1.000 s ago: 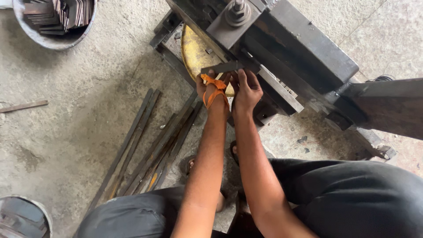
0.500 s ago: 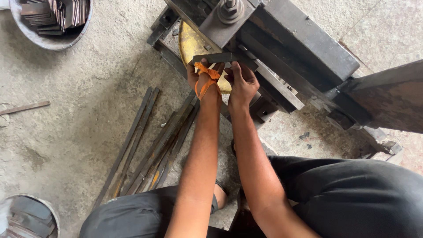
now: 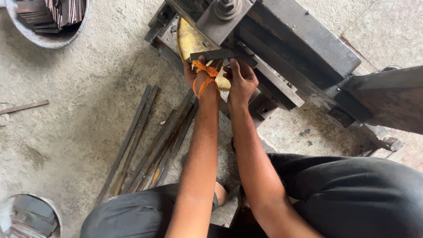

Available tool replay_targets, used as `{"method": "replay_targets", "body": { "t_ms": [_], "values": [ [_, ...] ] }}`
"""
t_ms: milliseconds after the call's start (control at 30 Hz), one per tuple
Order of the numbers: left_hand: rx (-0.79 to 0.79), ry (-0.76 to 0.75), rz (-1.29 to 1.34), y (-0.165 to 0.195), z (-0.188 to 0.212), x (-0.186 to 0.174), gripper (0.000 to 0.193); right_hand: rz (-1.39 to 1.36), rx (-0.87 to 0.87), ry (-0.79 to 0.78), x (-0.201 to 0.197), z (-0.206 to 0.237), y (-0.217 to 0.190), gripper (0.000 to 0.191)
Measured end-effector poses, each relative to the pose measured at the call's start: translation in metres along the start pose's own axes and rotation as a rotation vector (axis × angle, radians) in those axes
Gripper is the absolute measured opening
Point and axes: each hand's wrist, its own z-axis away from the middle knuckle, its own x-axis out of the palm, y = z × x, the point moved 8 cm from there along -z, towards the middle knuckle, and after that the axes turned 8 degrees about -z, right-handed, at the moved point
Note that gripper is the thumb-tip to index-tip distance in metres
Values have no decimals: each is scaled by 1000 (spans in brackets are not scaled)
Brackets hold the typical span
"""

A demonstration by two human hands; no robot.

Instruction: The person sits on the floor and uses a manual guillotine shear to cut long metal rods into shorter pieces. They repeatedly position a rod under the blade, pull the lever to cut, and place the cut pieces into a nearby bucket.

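Metal strip (image 3: 216, 54): right end hidden under machine (image 3: 282, 48) head, so can't tell how far in it reaches. Left hand (image 3: 200, 72) palm partly covered by orange cloth (image 3: 203, 77). Top bucket (image 3: 48, 20) and bottom-left bucket (image 3: 31, 216) cut off by frame edges. Machine cropped top and right.

Metal strip (image 3: 219, 54): dark grey, dull. Cloth (image 3: 203, 77) on the left hand (image 3: 198, 74): bright orange, plain. Machine (image 3: 282, 48): dark grey to near-black steel, lighter worn patches along edges. Curved plate (image 3: 189, 42) under it: yellow, scuffed with dark marks. Floor (image 3: 79, 101): pale grey concrete, blotchy darker stains. Bars (image 3: 150, 141) on the floor: dark grey, some rust-brown, one with an orange streak. Bucket (image 3: 48, 39) top left: grey rim, dark grey pieces inside. Trousers (image 3: 352, 194): black, plain.
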Motion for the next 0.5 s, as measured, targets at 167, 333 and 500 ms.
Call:
{"method": "replay_targets", "body": {
  "t_ms": [167, 333, 500],
  "values": [
    [67, -114, 60, 11, 7, 9, 46, -11, 30, -16, -3, 3, 0, 24],
    [54, -71, 47, 17, 11, 12, 42, -20, 43, -20, 0, 6, -2, 25],
    [80, -50, 14, 21, 14, 13, 43, 6, 75, -66, 10, 12, -3, 22]
  ]
}}
